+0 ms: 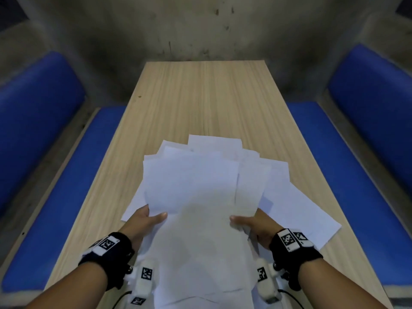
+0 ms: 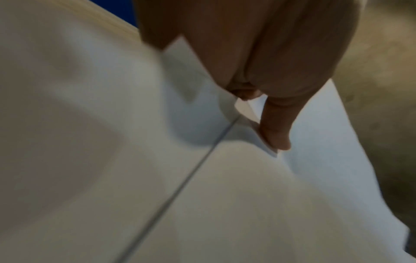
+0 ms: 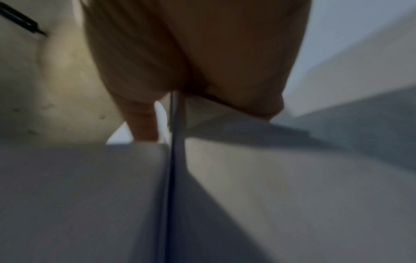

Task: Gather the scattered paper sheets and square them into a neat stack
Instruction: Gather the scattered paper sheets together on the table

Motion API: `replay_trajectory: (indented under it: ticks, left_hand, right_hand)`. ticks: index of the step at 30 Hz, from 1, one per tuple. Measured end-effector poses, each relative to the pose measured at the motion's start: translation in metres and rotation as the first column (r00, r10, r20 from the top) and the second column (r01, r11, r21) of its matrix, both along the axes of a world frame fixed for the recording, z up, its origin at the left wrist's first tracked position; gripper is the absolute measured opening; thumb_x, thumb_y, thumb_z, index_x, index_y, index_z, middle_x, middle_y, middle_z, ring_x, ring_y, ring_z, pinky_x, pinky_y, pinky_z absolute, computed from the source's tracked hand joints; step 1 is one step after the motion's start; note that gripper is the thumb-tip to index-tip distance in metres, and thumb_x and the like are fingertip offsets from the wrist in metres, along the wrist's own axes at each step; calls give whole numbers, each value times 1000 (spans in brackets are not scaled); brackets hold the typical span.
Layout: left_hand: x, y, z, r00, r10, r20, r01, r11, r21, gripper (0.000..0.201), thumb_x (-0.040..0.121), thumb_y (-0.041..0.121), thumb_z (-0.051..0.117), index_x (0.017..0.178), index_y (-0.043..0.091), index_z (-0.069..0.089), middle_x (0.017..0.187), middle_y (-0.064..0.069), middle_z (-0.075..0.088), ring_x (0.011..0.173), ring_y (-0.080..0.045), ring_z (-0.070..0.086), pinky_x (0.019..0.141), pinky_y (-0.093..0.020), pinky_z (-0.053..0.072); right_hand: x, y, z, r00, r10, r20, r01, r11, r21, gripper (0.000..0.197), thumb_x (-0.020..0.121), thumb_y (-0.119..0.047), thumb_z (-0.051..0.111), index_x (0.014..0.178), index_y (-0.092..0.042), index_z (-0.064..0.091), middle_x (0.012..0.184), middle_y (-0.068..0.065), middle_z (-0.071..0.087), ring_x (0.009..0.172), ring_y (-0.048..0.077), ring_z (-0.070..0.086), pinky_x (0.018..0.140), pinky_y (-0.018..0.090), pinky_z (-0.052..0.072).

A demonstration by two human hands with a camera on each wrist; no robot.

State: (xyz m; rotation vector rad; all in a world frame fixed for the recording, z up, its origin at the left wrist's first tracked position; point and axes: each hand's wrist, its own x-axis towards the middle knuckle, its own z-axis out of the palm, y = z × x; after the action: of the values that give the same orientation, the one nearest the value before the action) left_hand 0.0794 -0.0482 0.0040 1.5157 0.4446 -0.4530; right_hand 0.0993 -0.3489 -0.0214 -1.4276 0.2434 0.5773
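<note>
White paper sheets (image 1: 196, 192), uncountable, pinched between two hands.

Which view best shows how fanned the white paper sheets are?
The head view: the white paper sheets fan unevenly between both hands over the wooden table. Both wrist views show only blurred close-up paper surfaces and edges.

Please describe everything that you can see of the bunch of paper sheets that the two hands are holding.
The paper sheets are plain white, thin and blank as far as can be seen. They are fanned out unevenly, their far corners and edges spread at different angles, so they are not yet squared. The left hand grips the left side with the thumb on top, and the right hand grips the right side likewise. The bunch lies over the near part of the wooden table. More sheets stick out under it to the right.
</note>
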Motion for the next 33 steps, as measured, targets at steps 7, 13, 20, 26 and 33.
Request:
replay_trajectory:
  ticks: [7,13,20,26,33]
  left_hand:
    - [12,-4,5,996,79,-46,-80,997,-22,107,76,40,75,147,45,-4,160,-2,15,148,-17,16,114,-44,20]
    - [7,-34,12,984,-153,-96,154,988,0,83,50,55,86,116,14,56,123,10,58,117,-16,55,97,-30,41]
    - [9,-26,6,986,-140,-89,136,989,-53,113,50,44,90,143,9,36,134,1,58,118,-24,60,97,-36,46]
    - [15,-65,6,921,-387,37,381,919,104,47,84,27,69,127,10,58,116,-6,71,107,-18,67,96,-39,52]
    - [45,-48,-20,999,12,-32,21,539,842,95,72,68,59,149,25,23,161,-8,9,148,-30,5,113,-58,13]
  right_hand:
    - [-3,-14,7,997,-70,43,59,975,214,57,40,-24,91,91,-5,72,92,15,77,87,31,73,82,40,58]
    - [-9,-8,-3,987,-160,-5,160,983,88,51,62,-10,85,109,-3,65,85,4,79,74,11,75,62,20,56]
    - [-17,-26,6,970,-241,27,238,966,97,41,71,-3,79,109,-12,66,89,-1,79,80,17,76,66,31,61]
    - [-44,-64,1,921,-387,-39,389,920,53,61,65,-13,83,122,-6,61,112,13,74,102,32,70,94,50,51]
    - [-65,-116,-27,751,-643,-153,646,763,-34,55,78,-3,71,131,0,54,126,22,62,113,42,60,103,62,39]
